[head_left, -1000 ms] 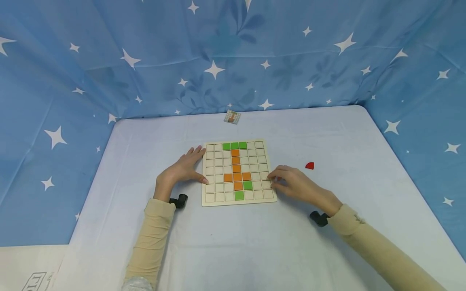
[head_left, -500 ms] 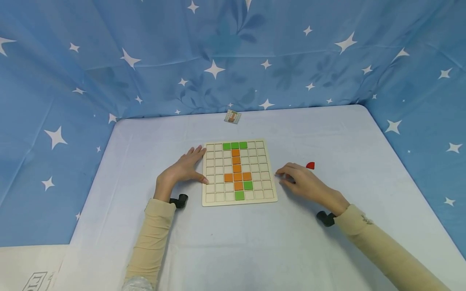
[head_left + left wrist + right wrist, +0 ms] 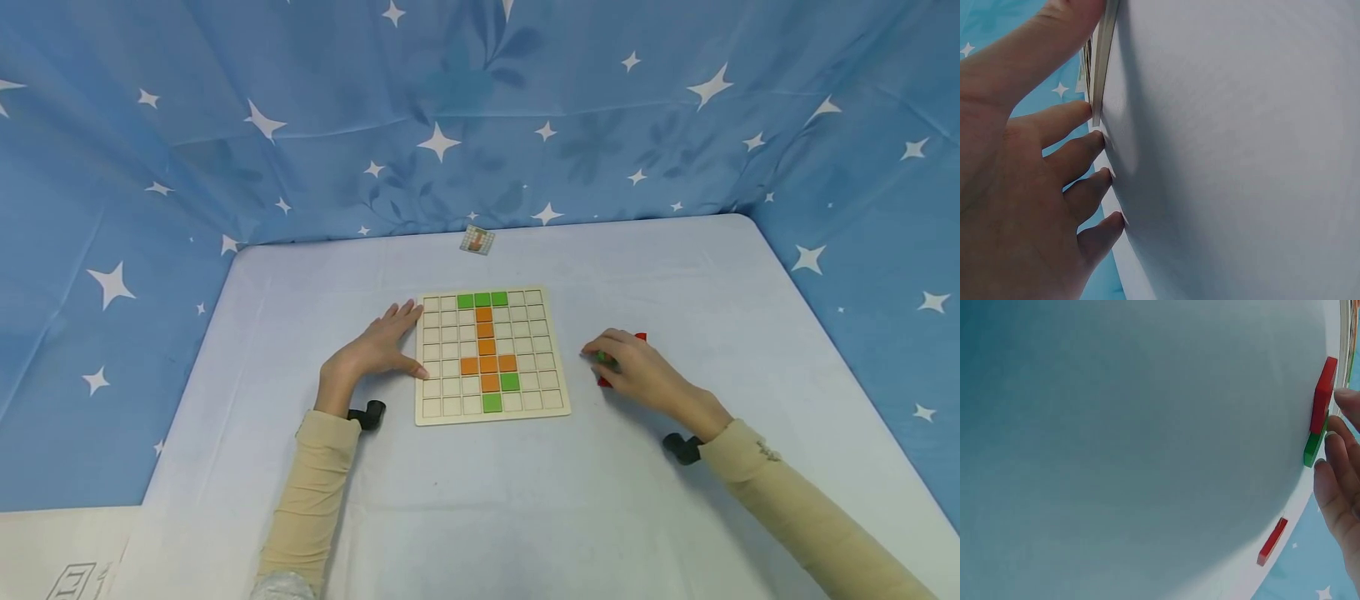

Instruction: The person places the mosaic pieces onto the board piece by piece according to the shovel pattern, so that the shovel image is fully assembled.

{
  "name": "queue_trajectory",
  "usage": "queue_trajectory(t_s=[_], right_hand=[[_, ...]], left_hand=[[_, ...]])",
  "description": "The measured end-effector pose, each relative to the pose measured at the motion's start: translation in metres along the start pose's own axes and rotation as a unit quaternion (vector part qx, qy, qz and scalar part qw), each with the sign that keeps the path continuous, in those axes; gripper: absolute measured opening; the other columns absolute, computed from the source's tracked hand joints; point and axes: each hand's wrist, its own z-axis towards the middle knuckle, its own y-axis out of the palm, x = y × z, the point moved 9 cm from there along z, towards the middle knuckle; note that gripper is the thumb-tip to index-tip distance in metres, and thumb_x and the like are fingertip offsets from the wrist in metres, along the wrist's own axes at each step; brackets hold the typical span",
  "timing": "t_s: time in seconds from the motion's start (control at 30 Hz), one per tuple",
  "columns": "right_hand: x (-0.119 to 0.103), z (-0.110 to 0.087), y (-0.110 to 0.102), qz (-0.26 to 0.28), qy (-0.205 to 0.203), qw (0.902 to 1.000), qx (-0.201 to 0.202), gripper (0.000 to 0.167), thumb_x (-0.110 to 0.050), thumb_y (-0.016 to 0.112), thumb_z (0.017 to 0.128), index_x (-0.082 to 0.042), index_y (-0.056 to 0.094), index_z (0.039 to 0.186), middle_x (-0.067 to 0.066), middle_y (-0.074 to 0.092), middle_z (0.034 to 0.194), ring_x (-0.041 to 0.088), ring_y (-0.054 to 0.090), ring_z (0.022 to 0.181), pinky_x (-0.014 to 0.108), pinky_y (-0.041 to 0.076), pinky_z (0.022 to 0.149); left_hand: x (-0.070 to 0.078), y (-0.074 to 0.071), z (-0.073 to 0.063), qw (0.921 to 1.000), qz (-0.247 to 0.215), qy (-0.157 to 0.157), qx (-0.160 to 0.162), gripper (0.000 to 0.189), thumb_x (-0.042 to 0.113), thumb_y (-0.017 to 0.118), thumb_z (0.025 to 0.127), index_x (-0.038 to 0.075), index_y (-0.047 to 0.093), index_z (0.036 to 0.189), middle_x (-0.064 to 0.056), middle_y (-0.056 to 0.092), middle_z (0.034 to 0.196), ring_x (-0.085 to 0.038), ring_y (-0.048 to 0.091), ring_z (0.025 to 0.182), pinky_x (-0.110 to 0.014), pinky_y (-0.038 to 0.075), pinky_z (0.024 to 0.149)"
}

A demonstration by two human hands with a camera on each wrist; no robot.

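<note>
A square pale wooden grid board (image 3: pixel 450 417) lies mid-table, with orange and green square tiles (image 3: pixel 487 364) in some of its cells. At its left edge rests my left hand (image 3: pixel 378 346), fingers extended, thumb and fingertips touching the rim; the left wrist view shows the board's side edge (image 3: pixel 1107 56) against the thumb. To the right of the board my right hand (image 3: pixel 633 367) is over a green piece (image 3: pixel 606 358) and a red piece (image 3: pixel 604 382), both partly hidden. In the right wrist view the thumb and fingertips are beside the red piece (image 3: pixel 1322 397) and green piece (image 3: pixel 1313 449).
Another red piece (image 3: pixel 641 337) lies just beyond the right hand, mostly covered by it. A small pattern card (image 3: pixel 477 240) is near the table's back edge. Blue star-printed curtains (image 3: pixel 442 92) stand behind and at the sides of the white-covered table (image 3: pixel 480 517).
My right hand has moved right, away from the board's right edge, and the green and red pieces have come into view beneath it. The left hand stays in place.
</note>
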Motion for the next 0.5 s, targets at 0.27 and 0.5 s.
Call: queue_trajectory(t_s=[0.27, 0.5], right_hand=[[0.003, -0.003, -0.005, -0.016, 0.006, 0.9998, 0.003, 0.025, 0.004, 0.077, 0.087, 0.000, 0.073, 0.111, 0.013, 0.069, 0.109, 0.025, 0.066, 0.091, 0.044, 0.059, 0.078], [0.011, -0.006, -0.006, -0.028, 0.026, 0.9993, -0.001, 0.024, 0.004, 0.077, 0.086, 0.001, 0.074, 0.110, 0.013, 0.070, 0.107, 0.023, 0.063, 0.085, 0.042, 0.058, 0.075]], left_hand=[[0.000, 0.000, -0.001, 1.0000, 0.000, -0.003, 0.001, 0.120, 0.034, 0.091, 0.078, 0.009, 0.015, 0.166, -0.014, 0.002, 0.174, -0.036, -0.005, 0.161, -0.055, 0.000, 0.130], [0.001, 0.000, -0.001, 1.0000, -0.001, 0.003, 0.001, 0.119, 0.033, 0.091, 0.078, 0.008, 0.015, 0.166, -0.015, 0.002, 0.174, -0.037, -0.005, 0.160, -0.056, 0.000, 0.130]])
